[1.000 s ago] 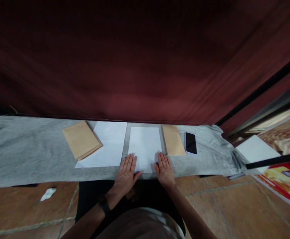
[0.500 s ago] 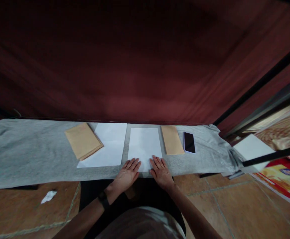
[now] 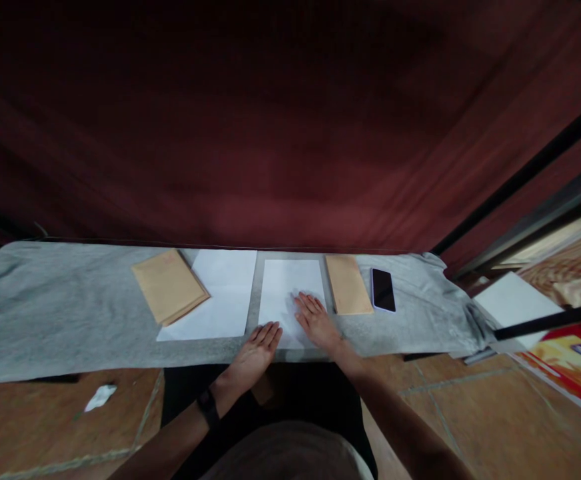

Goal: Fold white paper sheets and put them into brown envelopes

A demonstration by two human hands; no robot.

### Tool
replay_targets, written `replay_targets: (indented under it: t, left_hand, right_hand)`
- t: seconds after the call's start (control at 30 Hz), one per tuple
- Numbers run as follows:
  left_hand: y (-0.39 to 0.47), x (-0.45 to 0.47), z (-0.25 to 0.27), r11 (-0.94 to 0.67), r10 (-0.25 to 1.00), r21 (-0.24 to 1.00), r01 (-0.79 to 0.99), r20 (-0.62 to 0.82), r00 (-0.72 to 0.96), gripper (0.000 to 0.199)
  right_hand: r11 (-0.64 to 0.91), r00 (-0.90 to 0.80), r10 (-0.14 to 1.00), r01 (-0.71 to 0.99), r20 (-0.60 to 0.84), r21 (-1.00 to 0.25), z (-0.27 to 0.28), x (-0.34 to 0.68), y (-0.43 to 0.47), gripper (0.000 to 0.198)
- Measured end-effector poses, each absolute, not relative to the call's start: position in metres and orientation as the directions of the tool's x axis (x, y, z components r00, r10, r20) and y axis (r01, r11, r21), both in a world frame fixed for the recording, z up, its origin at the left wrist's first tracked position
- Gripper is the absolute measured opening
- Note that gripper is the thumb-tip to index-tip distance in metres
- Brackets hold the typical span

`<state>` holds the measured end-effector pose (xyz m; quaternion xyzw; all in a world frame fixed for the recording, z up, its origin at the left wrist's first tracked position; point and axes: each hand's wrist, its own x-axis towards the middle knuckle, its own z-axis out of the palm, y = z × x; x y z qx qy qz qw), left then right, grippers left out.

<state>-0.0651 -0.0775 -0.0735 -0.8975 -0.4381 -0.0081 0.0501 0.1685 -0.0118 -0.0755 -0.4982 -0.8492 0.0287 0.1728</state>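
Note:
A white sheet of paper (image 3: pixel 285 277) lies in front of me on the grey cloth. My left hand (image 3: pixel 258 348) rests flat at its near left corner, fingers stretched out and holding nothing. Further up the sheet, on its right half, lies my right hand (image 3: pixel 315 321) with its fingers extended and nothing in it. To the left is another spread of white paper (image 3: pixel 228 300), partly covered by a stack of brown envelopes (image 3: pixel 170 283). A single-looking brown envelope (image 3: pixel 349 285) sits just right of the sheet.
A phone (image 3: pixel 383 290) with a dark screen lies right of the brown envelope. Grey cloth (image 3: pixel 70 307) covers the narrow table, with a dark red curtain (image 3: pixel 270 167) behind it. Black bars (image 3: pixel 530 170) and a red printed box (image 3: pixel 575 360) stand at the right.
My right hand has slid forward along the sheet, away from its near edge. My left hand stays at the near left corner. The view has shifted slightly.

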Motion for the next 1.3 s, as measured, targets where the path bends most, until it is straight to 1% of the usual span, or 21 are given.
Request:
replay_targets:
  t: [0.17,0.3,0.43,0.6,0.73,0.8,0.9,0.97,1.03,1.07,1.13,1.2,1.3]
  left_hand:
    - [-0.077,-0.071,-0.076,-0.601,0.793,-0.027,0.799,0.103,0.6,0.059]
    - [-0.077,-0.078,-0.085,-0.609,0.787,-0.007,0.793,0.115,0.606,0.065]
    - [-0.076,-0.081,-0.087,-0.611,0.789,0.016,0.791,0.09,0.608,0.067]
    - [-0.075,-0.082,-0.084,-0.609,0.793,0.081,0.789,0.076,0.604,0.067]
    - [-0.073,-0.082,-0.084,-0.605,0.796,0.099,0.79,0.067,0.602,0.066]
    - [-0.072,-0.083,-0.084,-0.607,0.795,0.086,0.79,0.053,0.605,0.065]
    - [-0.074,-0.083,-0.081,-0.591,0.806,0.076,0.803,0.04,0.59,0.066]
    - [-0.078,-0.083,-0.076,-0.575,0.818,0.086,0.814,0.045,0.573,0.069]
    - [-0.083,-0.084,-0.072,-0.57,0.821,0.098,0.816,0.053,0.568,0.069]
    - [-0.086,-0.084,-0.07,-0.57,0.822,0.103,0.815,0.058,0.567,0.069]
    - [-0.09,-0.083,-0.067,-0.568,0.823,0.119,0.814,0.068,0.564,0.065]
    - [-0.092,-0.082,-0.063,-0.558,0.829,0.145,0.817,0.081,0.553,0.061]
    - [-0.093,-0.083,-0.057,-0.55,0.835,0.187,0.814,0.097,0.542,0.054]
  right_hand:
    - [0.552,-0.512,0.826,0.819,0.237,-0.153,-0.083,0.145,0.041,0.046]
    - [0.522,-0.486,0.841,0.845,0.238,-0.118,-0.085,0.141,0.08,0.045]
    - [0.457,-0.422,0.877,0.88,0.231,-0.128,-0.083,0.143,0.114,0.049]
    - [0.365,-0.329,0.917,0.92,0.225,-0.143,-0.082,0.143,0.142,0.053]
    - [0.33,-0.288,0.932,0.925,0.219,-0.19,-0.082,0.142,0.147,0.052]
    - [0.33,-0.278,0.934,0.911,0.224,-0.246,-0.083,0.145,0.138,0.049]
    - [0.376,-0.304,0.923,0.844,0.236,-0.383,-0.085,0.163,0.105,0.045]
    - [0.431,-0.352,0.902,0.76,0.249,-0.486,-0.087,0.185,0.068,0.047]
    - [0.438,-0.379,0.898,0.704,0.226,-0.559,-0.09,0.209,0.025,0.05]
    - [0.428,-0.377,0.901,0.696,0.213,-0.577,-0.091,0.22,0.003,0.053]
    - [0.437,-0.406,0.894,0.691,0.192,-0.575,-0.092,0.236,-0.038,0.061]
    - [0.458,-0.416,0.885,0.696,0.209,-0.553,-0.091,0.242,-0.069,0.066]
    - [0.508,-0.469,0.852,0.638,0.232,-0.579,-0.087,0.242,-0.093,0.076]
